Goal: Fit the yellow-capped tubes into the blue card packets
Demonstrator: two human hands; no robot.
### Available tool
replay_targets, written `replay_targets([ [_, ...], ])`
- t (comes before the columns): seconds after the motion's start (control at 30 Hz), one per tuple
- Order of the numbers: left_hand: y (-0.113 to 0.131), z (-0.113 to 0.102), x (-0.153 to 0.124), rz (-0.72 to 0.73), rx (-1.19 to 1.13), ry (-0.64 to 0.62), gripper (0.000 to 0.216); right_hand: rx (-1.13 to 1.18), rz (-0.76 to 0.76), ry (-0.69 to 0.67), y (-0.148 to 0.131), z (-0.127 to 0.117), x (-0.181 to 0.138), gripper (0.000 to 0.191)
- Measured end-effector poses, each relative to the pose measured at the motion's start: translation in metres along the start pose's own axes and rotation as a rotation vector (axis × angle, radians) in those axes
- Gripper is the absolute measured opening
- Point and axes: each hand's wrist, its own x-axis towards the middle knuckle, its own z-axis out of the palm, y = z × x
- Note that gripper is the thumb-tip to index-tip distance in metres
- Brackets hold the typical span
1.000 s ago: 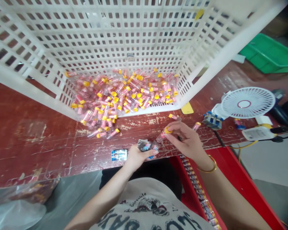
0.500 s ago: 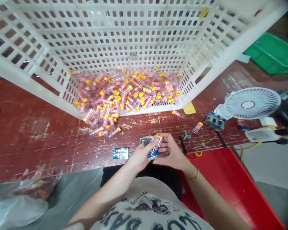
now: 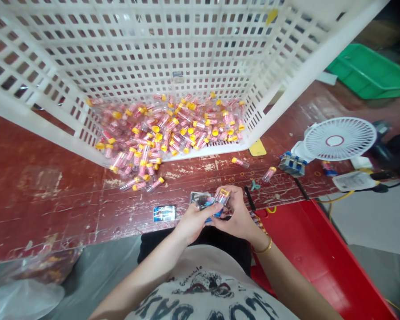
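Bare hands meet at the near edge of a worn red table (image 3: pixel 70 200), the left hand (image 3: pixel 192 221) pinching a few flat dark packets (image 3: pixel 202 201) in its grip, its thumb pressed on a yellow-topped packet (image 3: pixel 223 195). Fingers of the right hand (image 3: pixel 239 218), a gold bangle (image 3: pixel 266 247) at its wrist, curl around that same packet, which sits between the two hands. Just left of the left hand, a blue packet (image 3: pixel 164 213) lies flat on the wood. Beyond both hands, a pile of yellow-capped tubes (image 3: pixel 173 126) spills from a tipped white basket (image 3: pixel 315 66). Two loose tubes (image 3: pixel 269 174) lie ahead and right of the right hand. Farther right stand a banded blue bundle (image 3: pixel 292 164) and a white fan (image 3: pixel 335 141); a red tray (image 3: pixel 303 253) sits beside the right forearm.
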Motion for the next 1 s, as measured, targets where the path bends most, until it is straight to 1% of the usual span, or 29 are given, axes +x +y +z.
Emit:
replay_targets([
  [0.23, -0.004, 0.003, -0.003, 0.010, 0.006, -0.011, 0.029, 0.009, 0.036, -0.003, 0.005, -0.002, -0.008, 0.064],
  [0.37, -0.007, 0.007, -0.007, 0.026, -0.011, 0.035, 0.029, 0.034, 0.035, -0.001, 0.007, -0.003, -0.014, 0.066],
  [0.43, -0.008, 0.007, -0.008, 0.043, -0.012, 0.062, 0.031, 0.061, 0.021, -0.022, 0.006, -0.005, -0.013, 0.065],
  [0.47, -0.009, 0.007, -0.007, 0.051, -0.003, 0.068, 0.033, 0.084, 0.016, -0.042, 0.005, -0.006, -0.012, 0.063],
  [0.5, -0.009, 0.006, -0.006, 0.058, 0.018, 0.066, 0.034, 0.119, 0.021, -0.055, 0.004, -0.007, -0.010, 0.056],
  [0.57, -0.011, 0.006, -0.004, 0.060, 0.097, 0.047, 0.034, 0.203, 0.070, -0.034, 0.004, -0.012, -0.008, 0.034],
  [0.6, -0.012, 0.007, -0.003, 0.056, 0.148, 0.031, 0.034, 0.239, 0.102, 0.010, 0.007, -0.017, -0.009, 0.026],
  [0.67, -0.016, 0.010, 0.000, 0.039, 0.234, 0.001, 0.036, 0.255, 0.171, 0.162, 0.019, -0.036, -0.019, 0.024],
  [0.73, -0.023, 0.013, 0.003, 0.006, 0.286, -0.026, 0.040, 0.125, 0.284, 0.414, 0.040, -0.069, -0.046, 0.029],
  [0.77, -0.026, 0.014, 0.004, -0.023, 0.306, -0.043, 0.041, 0.024, 0.363, 0.565, 0.052, -0.091, -0.067, 0.031],
  [0.83, -0.032, 0.014, 0.008, -0.086, 0.363, -0.107, 0.041, -0.185, 0.552, 0.841, 0.074, -0.133, -0.125, 0.032],
  [0.87, -0.035, 0.013, 0.009, -0.123, 0.392, -0.141, 0.042, -0.252, 0.626, 0.930, 0.082, -0.151, -0.159, 0.031],
  [0.93, -0.038, 0.011, 0.010, -0.158, 0.438, -0.177, 0.043, -0.340, 0.754, 1.025, 0.092, -0.175, -0.224, 0.030],
  [1.0, -0.038, 0.011, 0.010, -0.166, 0.450, -0.187, 0.043, -0.393, 0.836, 1.048, 0.099, -0.182, -0.277, 0.028],
])
